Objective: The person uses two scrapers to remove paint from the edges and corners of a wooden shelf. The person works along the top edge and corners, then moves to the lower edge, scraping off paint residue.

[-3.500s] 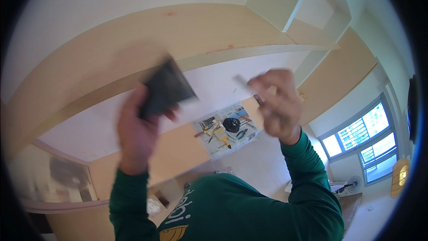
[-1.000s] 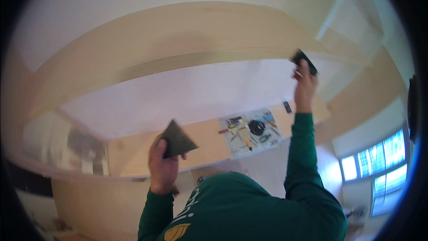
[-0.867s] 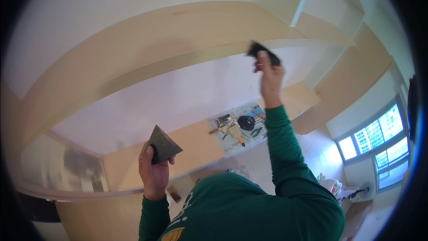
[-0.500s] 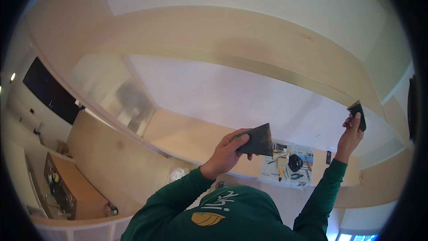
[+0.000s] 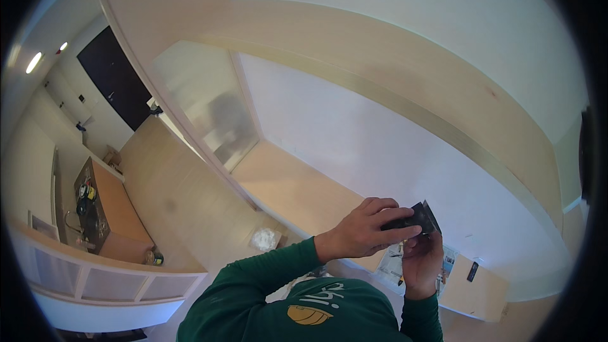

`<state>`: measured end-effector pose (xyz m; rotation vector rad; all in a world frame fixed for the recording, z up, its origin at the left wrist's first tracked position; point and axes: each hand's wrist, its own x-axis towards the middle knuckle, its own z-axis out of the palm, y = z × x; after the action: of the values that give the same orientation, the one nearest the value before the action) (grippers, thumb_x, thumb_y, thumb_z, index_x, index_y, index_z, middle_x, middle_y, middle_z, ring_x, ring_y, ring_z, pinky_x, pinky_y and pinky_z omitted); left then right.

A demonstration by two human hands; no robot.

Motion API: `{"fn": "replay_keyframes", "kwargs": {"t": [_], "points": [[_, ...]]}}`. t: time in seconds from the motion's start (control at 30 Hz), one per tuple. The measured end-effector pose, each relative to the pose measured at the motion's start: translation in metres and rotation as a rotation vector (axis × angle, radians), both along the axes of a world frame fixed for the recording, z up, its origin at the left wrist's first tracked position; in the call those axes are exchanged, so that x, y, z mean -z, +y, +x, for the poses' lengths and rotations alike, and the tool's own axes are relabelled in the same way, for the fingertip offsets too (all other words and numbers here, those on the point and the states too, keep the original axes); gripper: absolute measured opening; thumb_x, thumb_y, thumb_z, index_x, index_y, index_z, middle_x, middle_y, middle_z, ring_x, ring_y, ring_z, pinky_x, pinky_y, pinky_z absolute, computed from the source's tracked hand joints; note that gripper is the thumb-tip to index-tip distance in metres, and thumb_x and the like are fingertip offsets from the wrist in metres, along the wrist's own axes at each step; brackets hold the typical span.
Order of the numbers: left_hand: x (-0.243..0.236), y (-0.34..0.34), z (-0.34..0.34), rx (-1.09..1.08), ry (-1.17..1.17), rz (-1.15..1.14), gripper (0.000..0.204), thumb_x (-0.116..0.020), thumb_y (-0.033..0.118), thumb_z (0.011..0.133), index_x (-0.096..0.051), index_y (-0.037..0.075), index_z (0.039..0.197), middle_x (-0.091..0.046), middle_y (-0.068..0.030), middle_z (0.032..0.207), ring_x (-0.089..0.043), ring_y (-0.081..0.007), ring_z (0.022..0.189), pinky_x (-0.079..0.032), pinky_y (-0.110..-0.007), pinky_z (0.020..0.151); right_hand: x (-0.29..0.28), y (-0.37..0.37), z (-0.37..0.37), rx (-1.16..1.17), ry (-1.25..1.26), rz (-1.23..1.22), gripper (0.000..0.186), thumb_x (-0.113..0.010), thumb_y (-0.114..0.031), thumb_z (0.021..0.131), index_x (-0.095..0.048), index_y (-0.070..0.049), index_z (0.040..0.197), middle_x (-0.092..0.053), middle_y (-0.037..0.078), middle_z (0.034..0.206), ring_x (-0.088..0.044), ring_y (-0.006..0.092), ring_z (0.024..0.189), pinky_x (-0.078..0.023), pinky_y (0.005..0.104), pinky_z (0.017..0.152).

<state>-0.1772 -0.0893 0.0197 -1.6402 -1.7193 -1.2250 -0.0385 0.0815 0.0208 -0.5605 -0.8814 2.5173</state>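
In front of my chest both hands have come together, each closed on a dark flat scraper. My left hand (image 5: 361, 229) grips the larger scraper (image 5: 398, 218) from the left, fingers over its top and thumb along its lower side. My right hand (image 5: 423, 266) comes up from below, holding the smaller scraper (image 5: 430, 216). The two blades meet or overlap, and my fingers partly cover them. Whether any filler lies on the blades I cannot make out. Beyond and above my hands runs the pale wooden edge (image 5: 373, 98) of an overhead shelf or cabinet.
Below stands a long wooden bench (image 5: 304, 174), with newspaper (image 5: 387, 265) and tools partly hidden by my hands. A dark remote or phone (image 5: 473, 271) lies on its right end. A frosted panel (image 5: 202, 98), crumpled white plastic (image 5: 265, 239) and a counter (image 5: 123, 209) are on the left.
My right hand has come down and left from the wooden edge to meet my left hand. The left scraper has turned and moved slightly right and down. My view has swung left.
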Motion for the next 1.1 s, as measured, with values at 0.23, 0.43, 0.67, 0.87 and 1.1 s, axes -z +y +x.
{"fn": "replay_keyframes", "kwargs": {"t": [0.23,0.43,0.67,0.87,1.1], "points": [[-0.002,0.028,0.034,-0.164,0.017,-0.157,0.068,-0.081,0.015,0.084,-0.068,0.024,0.15,-0.066,-0.0068,0.143,-0.062,-0.0319,0.118,-0.052,-0.045,0.1,-0.008,0.033,0.03,-0.107,0.102,-0.043,0.033,-0.059,-0.024,0.111,-0.066,-0.004,0.137,-0.076,0.007,0.102,-0.069,0.0139,0.085,-0.056,0.0298,0.071],[0.037,0.044,0.056,-0.241,-0.166,-0.538,0.049,-0.075,0.012,0.097,-0.071,0.015,0.146,-0.073,-0.0088,0.135,-0.066,-0.0284,0.118,-0.053,-0.044,0.102,-0.015,0.084,0.057,-0.084,0.256,0.328,0.036,-0.06,-0.022,0.111,-0.063,0.002,0.138,-0.074,0.012,0.109,-0.07,0.0203,0.088,-0.057,0.0344,0.075],[0.045,-0.019,0.032,-0.177,-1.094,0.242,0.033,-0.058,0.02,0.112,-0.071,0.003,0.138,-0.079,-0.0147,0.122,-0.076,-0.0302,0.107,-0.06,-0.042,0.094,-0.023,0.108,0.049,-0.091,0.173,0.708,0.032,-0.063,-0.013,0.108,-0.068,0.006,0.133,-0.074,0.016,0.117,-0.07,0.0242,0.094,-0.058,0.0375,0.08],[0.017,-0.024,0.043,0.51,-2.139,0.602,0.033,-0.061,0.024,0.111,-0.066,0.002,0.135,-0.08,-0.0147,0.116,-0.078,-0.025,0.098,-0.063,-0.036,0.082,-0.068,0.075,-0.016,0.02,0.57,2.174,0.044,-0.08,-0.018,0.095,-0.075,-0.008,0.138,-0.071,0.009,0.129,-0.065,0.0315,0.116,-0.057,0.0466,0.095],[-0.041,-0.068,0.021,0.467,-1.523,0.709,0.036,-0.064,0.022,0.113,-0.066,-0.003,0.14,-0.079,-0.015,0.12,-0.079,-0.0231,0.1,-0.064,-0.037,0.08,-0.088,0.049,-0.072,-0.228,0.508,2.439,0.047,-0.084,-0.022,0.09,-0.076,-0.011,0.135,-0.07,0.007,0.125,-0.063,0.0329,0.12,-0.055,0.0489,0.097]]}}
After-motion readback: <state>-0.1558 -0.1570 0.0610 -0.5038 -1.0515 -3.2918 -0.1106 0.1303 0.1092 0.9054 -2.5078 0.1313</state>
